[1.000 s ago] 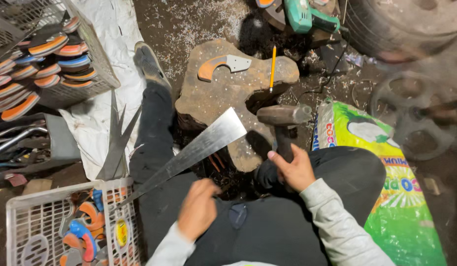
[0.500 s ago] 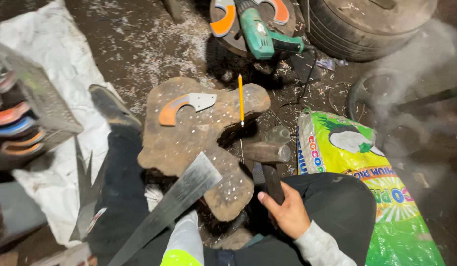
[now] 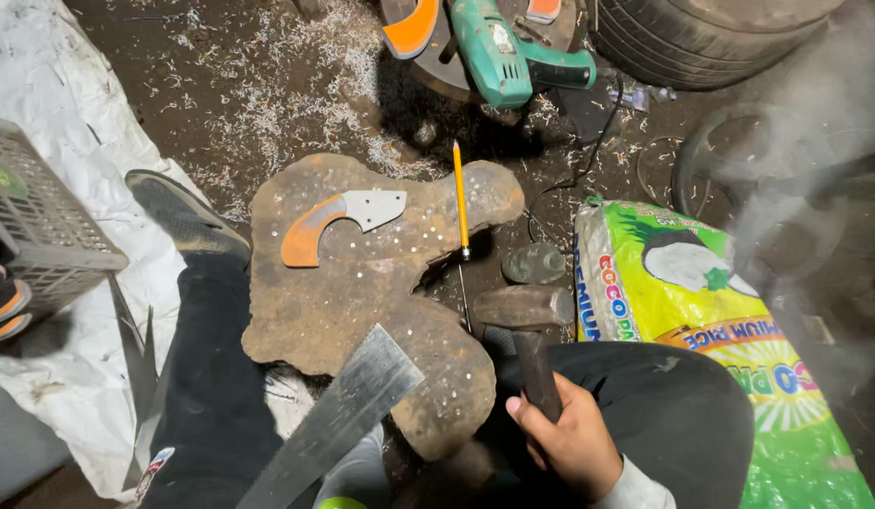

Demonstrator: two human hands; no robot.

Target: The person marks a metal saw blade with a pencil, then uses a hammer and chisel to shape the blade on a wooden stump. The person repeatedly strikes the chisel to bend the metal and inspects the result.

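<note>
Right hand, fingers wrapped tight on the hammer handle; head resting off the right edge of the rusty plate. Left hand hidden under the steel strip; grip cannot be told. Strip overlaps the plate's near edge. Farther in, orange-handled knife blank, pencil. Judged: pause between hammering steps; next calls for seating work flat.

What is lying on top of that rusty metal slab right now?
On the rusty slab lie a small blade with an orange handle and a yellow pencil. The flat steel bar crosses its near edge, hiding that part.
</note>
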